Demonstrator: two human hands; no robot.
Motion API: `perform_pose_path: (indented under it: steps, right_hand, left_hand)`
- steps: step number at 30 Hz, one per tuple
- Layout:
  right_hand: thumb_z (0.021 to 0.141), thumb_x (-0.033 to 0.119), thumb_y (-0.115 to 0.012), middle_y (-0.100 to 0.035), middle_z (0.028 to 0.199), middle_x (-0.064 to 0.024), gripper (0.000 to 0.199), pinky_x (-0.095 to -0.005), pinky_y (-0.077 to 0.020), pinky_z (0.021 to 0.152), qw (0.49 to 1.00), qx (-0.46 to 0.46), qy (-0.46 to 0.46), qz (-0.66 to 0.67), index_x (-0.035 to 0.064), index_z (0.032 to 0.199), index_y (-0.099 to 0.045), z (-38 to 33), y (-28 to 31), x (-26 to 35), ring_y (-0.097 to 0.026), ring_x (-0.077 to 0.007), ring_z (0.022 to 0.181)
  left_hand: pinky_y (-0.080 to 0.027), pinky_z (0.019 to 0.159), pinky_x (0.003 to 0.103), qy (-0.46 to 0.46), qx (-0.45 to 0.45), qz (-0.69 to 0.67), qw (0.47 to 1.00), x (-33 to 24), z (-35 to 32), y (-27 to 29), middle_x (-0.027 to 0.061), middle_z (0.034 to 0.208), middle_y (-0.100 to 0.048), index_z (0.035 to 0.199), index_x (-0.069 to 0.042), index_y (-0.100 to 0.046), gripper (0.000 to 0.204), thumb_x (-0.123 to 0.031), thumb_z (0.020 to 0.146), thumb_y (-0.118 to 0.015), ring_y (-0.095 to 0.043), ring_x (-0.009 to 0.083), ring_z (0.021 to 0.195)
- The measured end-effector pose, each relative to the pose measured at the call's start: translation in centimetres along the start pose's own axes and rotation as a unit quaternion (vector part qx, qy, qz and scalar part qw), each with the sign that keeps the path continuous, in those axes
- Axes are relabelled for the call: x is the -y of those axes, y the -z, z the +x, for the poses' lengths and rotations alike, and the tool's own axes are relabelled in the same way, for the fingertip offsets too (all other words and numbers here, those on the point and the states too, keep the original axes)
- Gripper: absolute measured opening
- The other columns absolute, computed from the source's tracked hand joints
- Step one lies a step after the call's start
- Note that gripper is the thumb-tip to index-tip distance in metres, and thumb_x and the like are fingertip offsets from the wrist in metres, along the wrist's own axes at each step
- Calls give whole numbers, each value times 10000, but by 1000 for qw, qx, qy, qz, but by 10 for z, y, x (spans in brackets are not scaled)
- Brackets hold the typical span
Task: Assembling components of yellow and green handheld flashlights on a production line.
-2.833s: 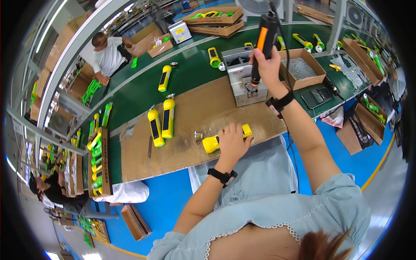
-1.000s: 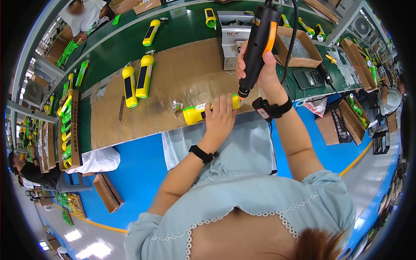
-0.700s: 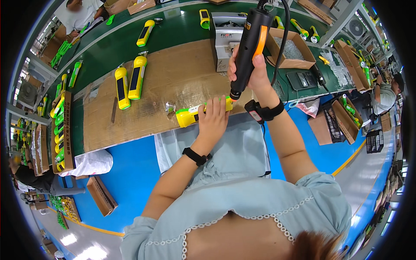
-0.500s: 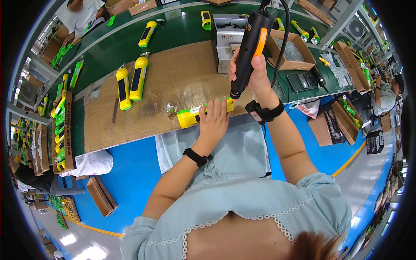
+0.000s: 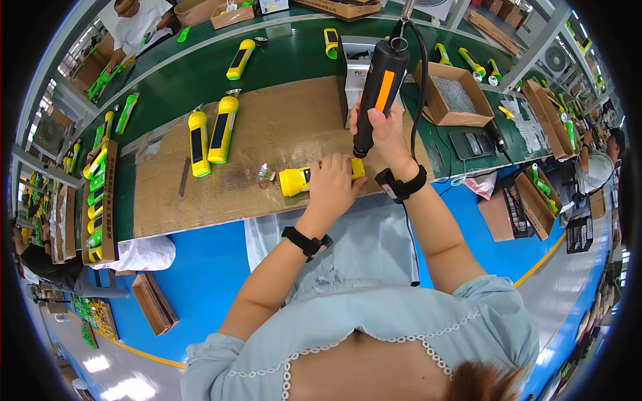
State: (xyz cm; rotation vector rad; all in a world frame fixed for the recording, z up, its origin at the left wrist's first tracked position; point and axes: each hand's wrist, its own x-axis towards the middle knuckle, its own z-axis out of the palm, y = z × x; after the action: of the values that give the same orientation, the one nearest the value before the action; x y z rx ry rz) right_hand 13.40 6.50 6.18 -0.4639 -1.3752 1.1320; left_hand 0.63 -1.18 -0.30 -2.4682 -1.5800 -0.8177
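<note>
My right hand (image 5: 386,134) is wrapped round a black electric screwdriver (image 5: 380,93) with an orange strip. Its tip points down at the right end of a yellow flashlight (image 5: 294,182). That flashlight lies on its side on the cardboard sheet, and my left hand (image 5: 333,182) grips it across the middle, hiding much of its body. Just left of its wide head is a small clear reflector cup (image 5: 266,174) on the cardboard. Whether the screwdriver tip touches the flashlight I cannot tell.
Two yellow-green flashlights (image 5: 223,130) lie on the cardboard (image 5: 157,194). Behind stands a grey machine (image 5: 354,73). At right are a box of small metal parts (image 5: 463,115) and a dark tray-like device (image 5: 469,144). A long box of flashlights (image 5: 110,200) stands left. A co-worker (image 5: 137,30) sits across the bench.
The screwdriver has shifted slightly left and stands more upright. The flashlight's right end has turned a little toward me under my left hand. My view has tilted slightly.
</note>
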Motion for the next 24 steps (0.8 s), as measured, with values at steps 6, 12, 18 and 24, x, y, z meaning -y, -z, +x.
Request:
perform_pose_path:
  steps: [6, 12, 18, 24]
  right_hand:
    - [812, 392, -687, -572, 699, -56, 426, -244, -456, 522, 1000, 18, -6, 8, 31, 919, -487, -2, 0, -1, -552, -119, 573]
    - [816, 367, -681, -582, 733, -63, 407, -252, -466, 544, 999, 35, -15, 9, 30, 941, -490, -5, 4, 0, -562, -125, 602]
    - [762, 524, -675, -578, 729, -84, 592, -270, -481, 535, 996, -46, 80, 11, 1, 976, -498, 3, 7, 24, -579, -160, 597]
    - [877, 371, -614, -581, 730, -114, 417, -295, -479, 556, 960, -141, 223, -98, -8, 996, -489, 51, 28, 48, -577, -186, 602]
  left_hand:
    - [-365, 767, 385, -6, -13, -14, 1000, 1, 1, 0, 87, 916, -553, 1014, -43, -562, 455, -408, 760, -660, -529, 258, 857]
    - [-363, 756, 387, -10, -27, -11, 1000, 1, 2, -3, 83, 920, -553, 1041, -54, -568, 483, -424, 746, -669, -525, 258, 864]
    - [-359, 759, 408, 21, 23, -16, 999, 1, 6, 2, 79, 936, -560, 1052, -89, -584, 464, -420, 741, -679, -529, 259, 883]
    - [-383, 765, 407, 23, 31, -3, 999, 3, 11, 2, 93, 896, -533, 961, -77, -604, 480, -417, 655, -749, -524, 267, 899]
